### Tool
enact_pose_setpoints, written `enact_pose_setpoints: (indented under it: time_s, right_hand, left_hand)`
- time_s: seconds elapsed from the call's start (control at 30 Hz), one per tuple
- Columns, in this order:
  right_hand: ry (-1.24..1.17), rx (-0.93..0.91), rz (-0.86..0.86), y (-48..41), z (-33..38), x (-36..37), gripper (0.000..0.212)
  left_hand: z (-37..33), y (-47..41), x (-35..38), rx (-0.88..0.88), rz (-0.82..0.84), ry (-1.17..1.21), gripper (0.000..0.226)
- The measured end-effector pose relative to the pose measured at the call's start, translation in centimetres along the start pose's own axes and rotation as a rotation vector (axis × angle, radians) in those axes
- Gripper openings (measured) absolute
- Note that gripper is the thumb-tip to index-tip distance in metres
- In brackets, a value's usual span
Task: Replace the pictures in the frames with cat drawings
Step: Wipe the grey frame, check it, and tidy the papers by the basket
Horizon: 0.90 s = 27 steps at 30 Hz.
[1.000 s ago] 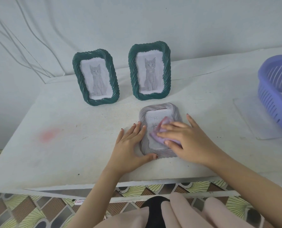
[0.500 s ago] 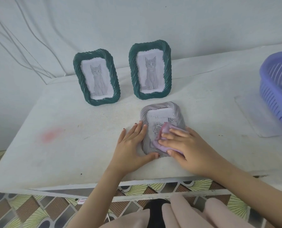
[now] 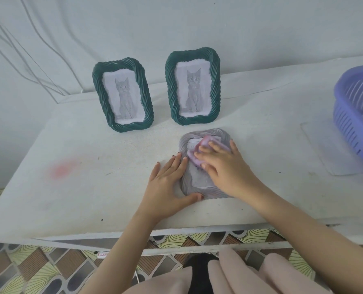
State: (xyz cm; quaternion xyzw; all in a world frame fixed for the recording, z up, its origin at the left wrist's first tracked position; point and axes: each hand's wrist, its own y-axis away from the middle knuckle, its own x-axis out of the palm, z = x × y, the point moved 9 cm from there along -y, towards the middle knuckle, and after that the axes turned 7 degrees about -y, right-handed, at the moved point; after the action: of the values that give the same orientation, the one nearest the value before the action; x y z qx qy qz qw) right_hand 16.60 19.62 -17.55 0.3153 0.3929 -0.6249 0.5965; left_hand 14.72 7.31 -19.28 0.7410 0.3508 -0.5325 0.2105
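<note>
1. Table (image 3: 87, 200): white top. Near edge runs across the lower view and the far edge meets the wall.
2. Grey frame (image 3: 194, 183): lies flat, approx. centre of the table, nearer the near edge than the far one. Its near rim stops short of the table edge. The picture inside is mostly covered and cannot be made out.
3. L hand (image 3: 165, 183): flat on the table, fingers straight and together against the frame's left rim, thumb stretched along the near rim. It grips nothing.
4. R hand (image 3: 227, 168): over the far-right part of the grey frame, fingers laid across a pink cloth (image 3: 206, 143), pressing it on the glass.
5. Open room, left: tabletop runs from the L hand to the left edge, with a pink stain (image 3: 62, 168) midway.
6. Open room, right: a strip of tabletop lies between the grey frame and a clear sheet (image 3: 324, 149).
7. Left green frame (image 3: 98, 90) and right green frame (image 3: 215, 85): upright on the far side, each w/ a cat drawing. The right one stands near the grey frame's far rim, not touching.
8. Purple basket (image 3: 354, 115): at the right edge of view, partly cut off, over the clear sheet.
9. Wires (image 3: 28, 49): on the wall, far left.
</note>
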Motion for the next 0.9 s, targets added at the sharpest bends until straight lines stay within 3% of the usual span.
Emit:
enact_pose_setpoints:
  time_s: [0.17, 0.47, 0.6, 0.7, 0.77, 0.87, 0.9]
  right_hand:
    - [0.024, -0.105, -0.020, 5.6, 1.9, 0.7, 0.037]
    - [0.002, -0.023, -0.119, 5.4, -1.5, -1.8, 0.034]
    - [-0.195, 0.094, -0.212, 3.3, -2.4, -4.0, 0.031]
    - [-0.440, 0.153, -0.297, 3.1, -1.5, -5.8, 0.035]
    - [-0.515, 0.159, -0.320, 3.2, -0.4, -6.1, 0.034]
    - [-0.635, 0.172, -0.211, 3.2, 1.0, -4.2, 0.037]
    - [-0.722, 0.188, -0.161, 3.2, 1.3, -3.4, 0.038]
  left_hand:
    - [0.2, -0.1, 0.0, -0.003, -0.024, 0.002, 0.101]
    - [0.2, 0.0, 0.0, -0.008, 0.004, 0.066, 0.098]
    - [0.3, -0.1, -0.2, -0.028, 0.017, 0.133, 0.090]
    - [-1.1, 0.2, -2.3, 0.004, -0.173, 0.268, 0.065]
    - [-1.5, 0.5, -3.7, -0.073, -0.271, 0.471, 0.040]
    - [-2.1, -0.1, -3.2, -0.280, -0.139, 0.972, 0.029]
    - [-2.0, -0.2, -3.1, -0.330, -0.109, 1.025, 0.031]
